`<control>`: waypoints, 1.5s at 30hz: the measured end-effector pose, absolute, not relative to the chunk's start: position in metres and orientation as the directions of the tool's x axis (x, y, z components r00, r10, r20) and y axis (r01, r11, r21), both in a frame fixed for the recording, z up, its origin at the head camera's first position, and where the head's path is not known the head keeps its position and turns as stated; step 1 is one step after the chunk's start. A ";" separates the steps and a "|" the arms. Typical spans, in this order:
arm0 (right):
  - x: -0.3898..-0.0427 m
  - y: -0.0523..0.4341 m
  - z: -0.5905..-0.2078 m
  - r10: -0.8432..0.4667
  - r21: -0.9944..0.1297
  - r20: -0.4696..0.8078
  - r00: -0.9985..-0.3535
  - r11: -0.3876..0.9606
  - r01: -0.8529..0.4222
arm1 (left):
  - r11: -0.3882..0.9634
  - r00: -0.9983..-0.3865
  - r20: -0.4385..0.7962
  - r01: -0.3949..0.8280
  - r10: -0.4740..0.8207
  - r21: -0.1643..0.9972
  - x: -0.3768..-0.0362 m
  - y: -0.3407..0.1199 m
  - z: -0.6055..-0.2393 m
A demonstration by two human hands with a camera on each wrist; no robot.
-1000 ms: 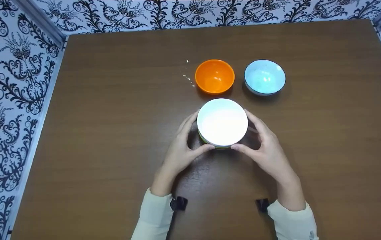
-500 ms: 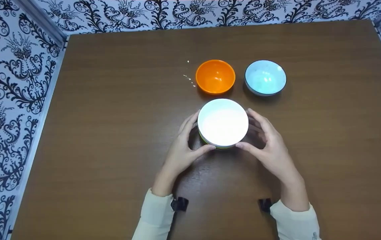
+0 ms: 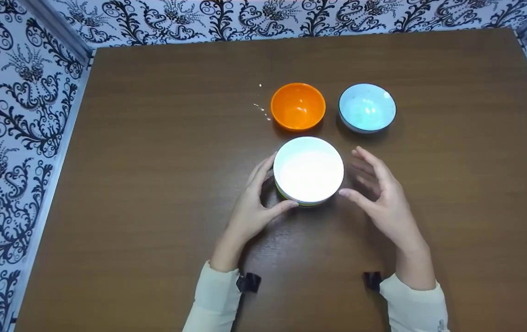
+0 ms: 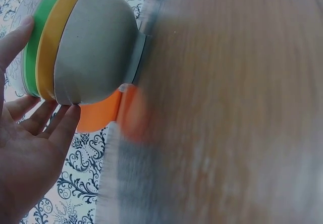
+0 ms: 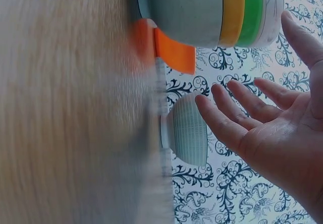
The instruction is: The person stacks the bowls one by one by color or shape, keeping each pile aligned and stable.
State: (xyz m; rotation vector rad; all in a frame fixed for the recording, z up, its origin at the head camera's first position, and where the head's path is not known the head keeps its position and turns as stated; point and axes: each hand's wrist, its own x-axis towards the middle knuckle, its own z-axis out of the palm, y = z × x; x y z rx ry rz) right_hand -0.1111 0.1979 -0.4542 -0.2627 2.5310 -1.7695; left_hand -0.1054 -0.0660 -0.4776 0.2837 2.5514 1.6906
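Observation:
A stack of nested bowls (image 3: 308, 169) stands near the middle of the wooden table, its topmost bowl white inside. From the side, in the left wrist view, a grey bowl (image 4: 96, 47) is at the bottom, with yellow, green and pale patterned rims above it. My left hand (image 3: 251, 203) grips the stack's left side, thumb at the near edge and fingers round the far left. To the right of the stack, my right hand (image 3: 385, 203) is apart from it, fingers spread and holding nothing; its palm (image 5: 282, 138) shows in the right wrist view.
Behind the stack sits an orange bowl (image 3: 298, 107), with a light blue bowl (image 3: 367, 108) to its right. Small white bits (image 3: 262, 109) lie on the table (image 3: 162, 184) left of the orange bowl. Panels with a black scroll pattern (image 3: 28, 92) border the table.
My right hand has let go of the stack and moved away to the right. The left hand keeps its grip, and the bowls stay in place.

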 end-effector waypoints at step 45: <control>-0.162 0.229 -0.458 0.082 -0.941 -0.194 -0.977 0.265 0.210 | 0.363 -0.979 0.060 0.128 0.193 0.923 -0.107 -0.066 -0.480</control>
